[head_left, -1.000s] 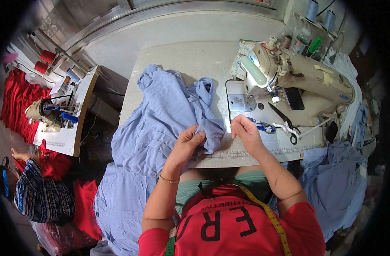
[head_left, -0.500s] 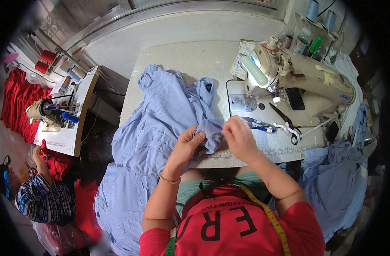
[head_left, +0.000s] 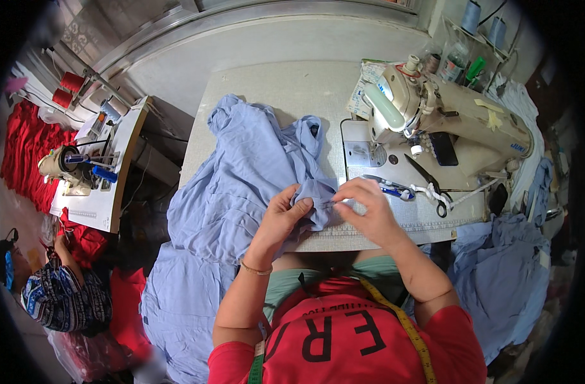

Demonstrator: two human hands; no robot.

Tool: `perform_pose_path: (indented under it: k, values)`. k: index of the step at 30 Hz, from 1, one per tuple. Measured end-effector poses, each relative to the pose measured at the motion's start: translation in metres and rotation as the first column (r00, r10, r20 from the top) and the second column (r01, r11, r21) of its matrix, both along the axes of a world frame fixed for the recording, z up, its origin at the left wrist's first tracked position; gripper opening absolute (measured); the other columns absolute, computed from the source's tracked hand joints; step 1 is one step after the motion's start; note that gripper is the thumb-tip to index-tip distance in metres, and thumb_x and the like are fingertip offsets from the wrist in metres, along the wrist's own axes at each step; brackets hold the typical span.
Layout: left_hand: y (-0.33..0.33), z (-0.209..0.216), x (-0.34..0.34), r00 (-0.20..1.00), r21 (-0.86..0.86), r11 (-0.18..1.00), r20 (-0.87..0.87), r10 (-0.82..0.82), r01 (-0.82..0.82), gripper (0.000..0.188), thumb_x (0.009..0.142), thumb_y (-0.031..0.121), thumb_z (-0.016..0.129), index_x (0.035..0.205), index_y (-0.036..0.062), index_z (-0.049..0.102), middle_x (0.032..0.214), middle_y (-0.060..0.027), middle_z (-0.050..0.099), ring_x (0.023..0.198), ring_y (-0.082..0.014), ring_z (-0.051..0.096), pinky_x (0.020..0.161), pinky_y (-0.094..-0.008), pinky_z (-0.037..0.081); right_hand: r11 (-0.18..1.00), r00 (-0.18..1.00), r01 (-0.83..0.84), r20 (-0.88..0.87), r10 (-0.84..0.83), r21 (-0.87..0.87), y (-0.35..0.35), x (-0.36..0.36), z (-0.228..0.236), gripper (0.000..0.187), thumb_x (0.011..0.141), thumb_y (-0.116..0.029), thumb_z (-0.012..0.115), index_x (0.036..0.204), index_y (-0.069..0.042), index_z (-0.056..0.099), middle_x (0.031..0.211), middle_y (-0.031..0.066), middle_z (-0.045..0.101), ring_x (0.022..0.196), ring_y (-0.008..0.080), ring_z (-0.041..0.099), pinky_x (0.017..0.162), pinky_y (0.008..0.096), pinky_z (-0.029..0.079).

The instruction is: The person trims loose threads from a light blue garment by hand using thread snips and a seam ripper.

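A light blue garment (head_left: 241,153) lies bunched over the pale table, its lower part hanging past the front edge. My left hand (head_left: 284,212) is closed on its right-hand portion, thumb on top of the gathered cloth. At that cloth's right edge, the thumb and fingertips of my right hand (head_left: 368,208) come together in a pinch; the other fingers are loosely bent. Any thread or small piece between those fingertips is too fine to make out.
A sewing machine (head_left: 471,118) stands at right, with black scissors (head_left: 426,179), blue-handled snips (head_left: 395,187) and a phone (head_left: 443,148) by it. More blue cloth (head_left: 503,275) hangs at right. At far left, a person (head_left: 68,294) sits near another machine (head_left: 65,165).
My right hand has unfurled from a tighter pinch, its fingers straightening and spreading a little at the cloth's edge. My left hand keeps its hold in nearly the same place.
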State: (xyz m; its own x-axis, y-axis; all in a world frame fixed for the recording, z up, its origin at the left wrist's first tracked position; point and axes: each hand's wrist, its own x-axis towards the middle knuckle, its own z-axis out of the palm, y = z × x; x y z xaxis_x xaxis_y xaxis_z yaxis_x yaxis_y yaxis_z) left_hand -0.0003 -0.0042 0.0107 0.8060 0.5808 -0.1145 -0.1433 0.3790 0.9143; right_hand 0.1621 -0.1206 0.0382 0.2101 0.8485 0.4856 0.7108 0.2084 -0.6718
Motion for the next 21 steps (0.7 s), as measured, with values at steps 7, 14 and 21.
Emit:
perform_pose_path:
  k: [7,14,21]
  values:
    - [0.002,-0.007,0.0,1.0,0.043,0.999,0.025,0.016,-0.017,0.018,0.087,0.009,0.06,0.103,0.0016,0.059,0.086,0.0006,0.062,0.074,-0.0052,0.055,0.067,-0.0207,0.045,0.999,0.952,0.032,0.302,-0.043,0.043,0.012,-0.015,-0.002,0.011,0.072,-0.009,0.068,0.08,-0.008,0.061,0.082,0.0027,0.058,0.076,0.0214,0.056,0.075,0.0347,0.038]
    - [-0.004,0.001,0.002,0.997,0.006,0.997,0.008,0.074,-0.074,0.014,0.084,0.005,0.063,0.097,0.0035,0.06,0.081,0.0022,0.061,0.07,-0.0045,0.054,0.064,-0.02,0.045,0.999,0.887,0.012,0.461,-0.033,0.048,0.013,-0.015,-0.002,0.008,0.075,-0.011,0.064,0.081,-0.009,0.059,0.081,0.0024,0.055,0.075,0.0206,0.054,0.079,0.0358,0.036]
    - [-0.008,-0.003,0.007,0.989,0.122,0.984,-0.048,0.137,-0.131,0.013,0.087,0.003,0.059,0.099,-0.0001,0.057,0.078,-0.0031,0.062,0.061,-0.0091,0.059,0.051,-0.0246,0.052,0.998,0.826,-0.02,0.563,-0.019,0.062,0.019,-0.016,-0.007,0.009,0.071,-0.01,0.061,0.073,-0.009,0.053,0.076,0.0047,0.049,0.075,0.0217,0.053,0.078,0.0373,0.038]
